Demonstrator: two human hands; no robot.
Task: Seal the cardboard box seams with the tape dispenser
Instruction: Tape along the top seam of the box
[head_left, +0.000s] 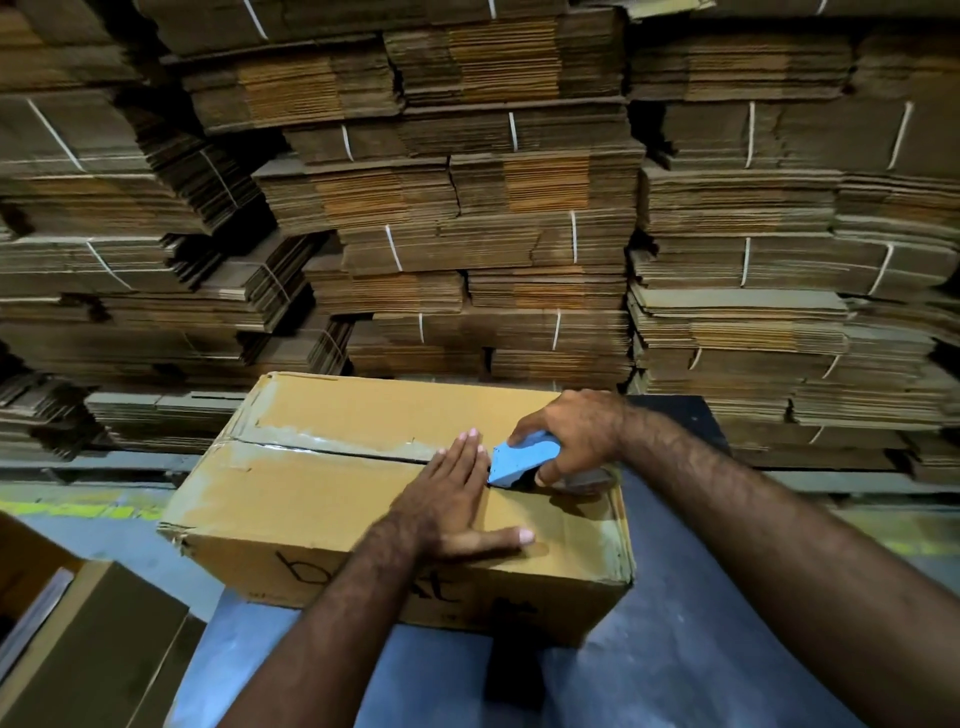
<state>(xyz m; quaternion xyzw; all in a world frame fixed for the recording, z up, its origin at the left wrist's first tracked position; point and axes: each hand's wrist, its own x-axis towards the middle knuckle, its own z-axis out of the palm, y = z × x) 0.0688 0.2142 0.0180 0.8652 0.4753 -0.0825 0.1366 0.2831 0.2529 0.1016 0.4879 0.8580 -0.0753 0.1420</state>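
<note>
I see the cardboard box (332, 499) lying on the blue surface (675, 623), long axis left-right, centre seam (322, 449) likewise. My right hand (576, 431) fingers clench the blue tape dispenser (519, 460) at the seam's right end, nose pointing left. My left hand (452, 499) lies flat, fingers released.

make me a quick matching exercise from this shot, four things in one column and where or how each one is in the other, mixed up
Things:
1. left hand
2. right hand
3. cardboard box
4. bundles of flattened cartons

States:
A. stacked high behind the work surface
B. pressed flat, palm down, on the box top
C. sitting on the blue surface, flaps closed
D. gripping the blue tape dispenser near the box's right end

Pairs: 1-B, 2-D, 3-C, 4-A
</note>
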